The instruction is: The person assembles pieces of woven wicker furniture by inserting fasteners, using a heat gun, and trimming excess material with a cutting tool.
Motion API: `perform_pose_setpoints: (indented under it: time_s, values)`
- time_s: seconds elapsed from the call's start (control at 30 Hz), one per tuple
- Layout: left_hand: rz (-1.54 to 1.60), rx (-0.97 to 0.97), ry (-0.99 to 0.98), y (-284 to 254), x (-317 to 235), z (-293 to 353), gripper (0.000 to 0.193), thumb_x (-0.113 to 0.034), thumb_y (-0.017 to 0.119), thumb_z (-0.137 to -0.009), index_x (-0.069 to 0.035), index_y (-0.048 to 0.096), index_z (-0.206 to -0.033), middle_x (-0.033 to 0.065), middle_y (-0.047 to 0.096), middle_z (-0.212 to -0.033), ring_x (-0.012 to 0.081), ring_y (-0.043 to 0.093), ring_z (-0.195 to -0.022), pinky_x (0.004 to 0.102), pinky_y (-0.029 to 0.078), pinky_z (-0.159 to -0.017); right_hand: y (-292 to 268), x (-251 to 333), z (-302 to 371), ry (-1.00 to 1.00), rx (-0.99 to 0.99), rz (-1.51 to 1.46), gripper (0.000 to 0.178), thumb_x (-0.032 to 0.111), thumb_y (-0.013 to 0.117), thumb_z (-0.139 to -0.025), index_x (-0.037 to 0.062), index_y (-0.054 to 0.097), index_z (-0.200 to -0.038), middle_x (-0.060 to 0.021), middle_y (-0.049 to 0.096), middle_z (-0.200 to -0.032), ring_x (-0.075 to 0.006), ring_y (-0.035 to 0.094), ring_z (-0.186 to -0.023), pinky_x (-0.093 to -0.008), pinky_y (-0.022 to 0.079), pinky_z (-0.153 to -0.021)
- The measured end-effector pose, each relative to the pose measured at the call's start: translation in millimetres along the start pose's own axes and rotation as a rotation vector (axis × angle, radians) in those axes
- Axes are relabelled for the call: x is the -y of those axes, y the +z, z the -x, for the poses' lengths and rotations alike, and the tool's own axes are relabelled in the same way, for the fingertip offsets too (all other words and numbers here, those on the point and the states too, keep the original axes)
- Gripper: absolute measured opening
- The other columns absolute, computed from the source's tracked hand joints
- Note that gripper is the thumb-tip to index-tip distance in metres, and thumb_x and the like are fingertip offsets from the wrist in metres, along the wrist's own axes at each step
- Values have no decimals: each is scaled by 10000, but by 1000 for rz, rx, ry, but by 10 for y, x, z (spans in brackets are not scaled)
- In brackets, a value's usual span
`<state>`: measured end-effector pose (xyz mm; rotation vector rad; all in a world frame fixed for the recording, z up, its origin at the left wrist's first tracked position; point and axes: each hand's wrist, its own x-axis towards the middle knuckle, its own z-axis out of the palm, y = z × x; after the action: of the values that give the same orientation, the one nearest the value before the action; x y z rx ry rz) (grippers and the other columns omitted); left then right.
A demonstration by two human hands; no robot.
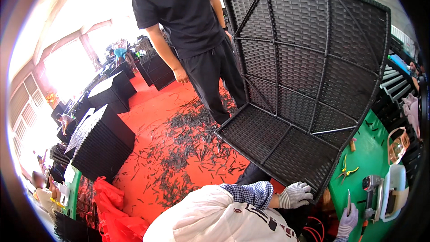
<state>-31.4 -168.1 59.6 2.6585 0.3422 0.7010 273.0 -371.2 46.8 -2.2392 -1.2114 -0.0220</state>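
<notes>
In front of me stands a large black woven wicker frame point(291, 62), with a tall panel and a shorter panel point(277, 141) joined at an angle. My left hand point(295, 196), in a striped knit glove, is closed over the near edge of the shorter panel, close to its corner. A slim silver metal tool point(349, 199) points up from my right hand point(348, 220), which is gloved and closed around it over the green table. The tool's exact kind cannot be made out.
On the green table point(333, 186) lie yellow-handled pliers point(347, 170), a power tool point(371, 188) and a pale-blue container point(398, 181). A person in black point(179, 22) stands beyond the frame. Black strip scraps point(183, 139) litter the red floor; wicker boxes point(103, 141) stand left.
</notes>
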Motion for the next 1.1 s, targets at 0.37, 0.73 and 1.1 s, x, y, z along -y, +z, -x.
perform_pose_setpoints:
  time_s: [0.37, 0.73, 1.1]
  values:
    - [-6, -11, 13, 27, 4, 13, 279, -340, 715, -894, -145, 685, -1091, 102, 583, -1069, 318, 588, -1035, 453, 506, -874, 214, -451, -143, 36, -103, 273, 385, 247, 665, -955, 93, 619, -1304, -245, 608, -1087, -450, 639, -952, -523, 520, -799]
    - [-17, -27, 15, 38, 11, 20, 288, -342, 713, -891, -143, 686, -1097, 103, 586, -1072, 321, 588, -1041, 451, 505, -874, 144, -316, -196, 20, -97, 378, 355, 256, 626, -987, 67, 625, -1287, -197, 559, -1058, -392, 583, -1020, -499, 495, -859]
    - [-14, -30, 21, 0, -19, 4, 292, -344, 712, -889, -133, 692, -1089, 101, 583, -1052, 312, 587, -1020, 449, 501, -871, 172, -368, -199, 1, -143, 411, 344, 252, 632, -985, 57, 631, -1270, -197, 547, -1056, -388, 573, -1020, -495, 489, -865]
